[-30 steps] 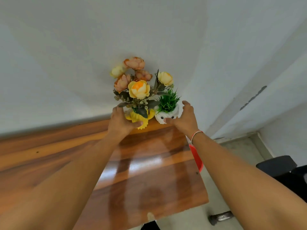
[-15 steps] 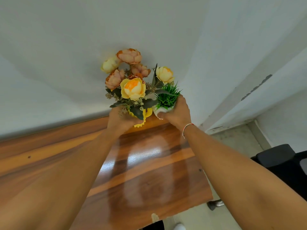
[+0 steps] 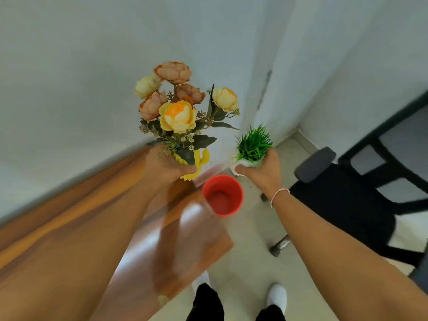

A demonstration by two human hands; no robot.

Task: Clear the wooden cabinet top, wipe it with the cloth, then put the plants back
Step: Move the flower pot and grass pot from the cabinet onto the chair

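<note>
My left hand [image 3: 166, 165] grips the yellow pot [image 3: 199, 159] of a bouquet of orange, peach and cream flowers [image 3: 178, 115], held in the air above the right end of the wooden cabinet top [image 3: 69, 216]. My right hand [image 3: 261, 170] holds a small white pot with green grass [image 3: 253, 144], lifted off to the right, over the floor beyond the cabinet's edge. The two plants are apart. No cloth is in view.
A red bucket [image 3: 223, 195] stands on the floor just past the cabinet's right end. A black office chair [image 3: 342, 205] and a dark desk frame [image 3: 393, 144] fill the right side. White walls meet in a corner behind. My feet [image 3: 276, 295] stand on the tiled floor.
Both plants have been lifted off the cabinet top. My right hand has carried the grass pot out to the right, away from the bouquet, and the view has swung right, showing the bucket and chair.
</note>
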